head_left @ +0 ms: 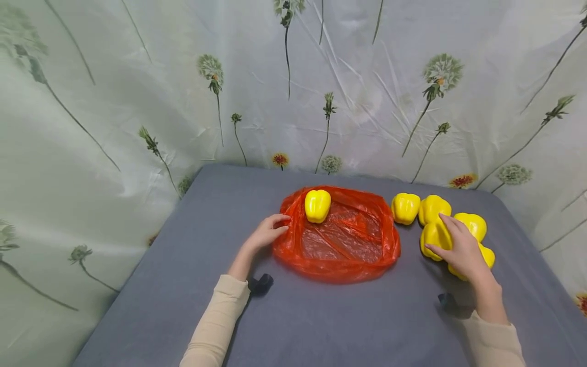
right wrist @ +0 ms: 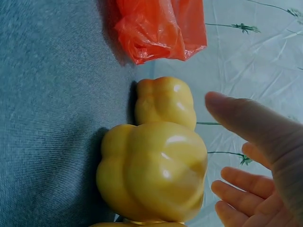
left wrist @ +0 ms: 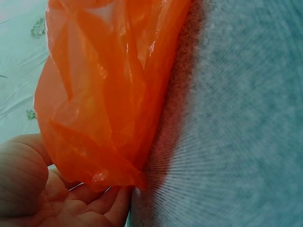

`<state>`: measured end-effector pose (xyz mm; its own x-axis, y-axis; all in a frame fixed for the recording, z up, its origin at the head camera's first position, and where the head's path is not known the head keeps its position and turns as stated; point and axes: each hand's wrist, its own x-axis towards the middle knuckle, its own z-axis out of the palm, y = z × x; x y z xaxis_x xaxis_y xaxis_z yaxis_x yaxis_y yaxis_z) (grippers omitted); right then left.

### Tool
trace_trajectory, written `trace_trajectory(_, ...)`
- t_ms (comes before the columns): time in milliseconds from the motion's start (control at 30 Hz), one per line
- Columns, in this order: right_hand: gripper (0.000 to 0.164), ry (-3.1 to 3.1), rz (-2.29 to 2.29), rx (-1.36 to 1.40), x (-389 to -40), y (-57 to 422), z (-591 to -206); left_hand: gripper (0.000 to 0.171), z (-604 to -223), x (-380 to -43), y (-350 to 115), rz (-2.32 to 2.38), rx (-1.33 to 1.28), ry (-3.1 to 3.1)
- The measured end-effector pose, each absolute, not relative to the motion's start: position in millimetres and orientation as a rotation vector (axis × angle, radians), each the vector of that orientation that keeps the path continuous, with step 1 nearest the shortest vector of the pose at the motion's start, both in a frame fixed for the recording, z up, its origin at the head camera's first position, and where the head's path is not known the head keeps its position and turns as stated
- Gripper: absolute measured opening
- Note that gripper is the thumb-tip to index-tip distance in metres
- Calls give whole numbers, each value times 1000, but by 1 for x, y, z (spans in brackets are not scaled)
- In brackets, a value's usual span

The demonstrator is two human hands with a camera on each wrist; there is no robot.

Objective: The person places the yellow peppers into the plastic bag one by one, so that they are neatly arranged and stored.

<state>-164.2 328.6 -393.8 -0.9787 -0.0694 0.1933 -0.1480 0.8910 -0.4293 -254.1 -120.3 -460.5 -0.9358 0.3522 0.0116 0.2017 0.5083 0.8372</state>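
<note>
A red plastic bag [head_left: 337, 270] lies with its mouth spread wide on the grey surface, and one yellow bell pepper [head_left: 317, 206] sits in it at the back left. My left hand [head_left: 269, 232] touches the bag's left side with thumb and fingers apart; the bag hides some fingertips in the left wrist view. On the right, my right hand [head_left: 464, 250] hovers at a yellow bell pepper [head_left: 433, 239], thumb and fingers spread. The right wrist view shows a gap between that hand and the nearest large pepper [right wrist: 156, 170].
Several more yellow peppers cluster around my right hand, including one pepper [head_left: 405, 208] near the bag's right rim. The grey cloth-covered table [head_left: 321, 326] reaches back to a curtain [head_left: 257, 92] printed with dandelions. Dark wrist straps [head_left: 261, 284] show beside the sleeves.
</note>
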Motion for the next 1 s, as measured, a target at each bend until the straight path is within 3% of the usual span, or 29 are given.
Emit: trace_trajectory(1000,91,-2944,631,169,-163,336,-411,36,-462,-246,-119,1449,485,2591)
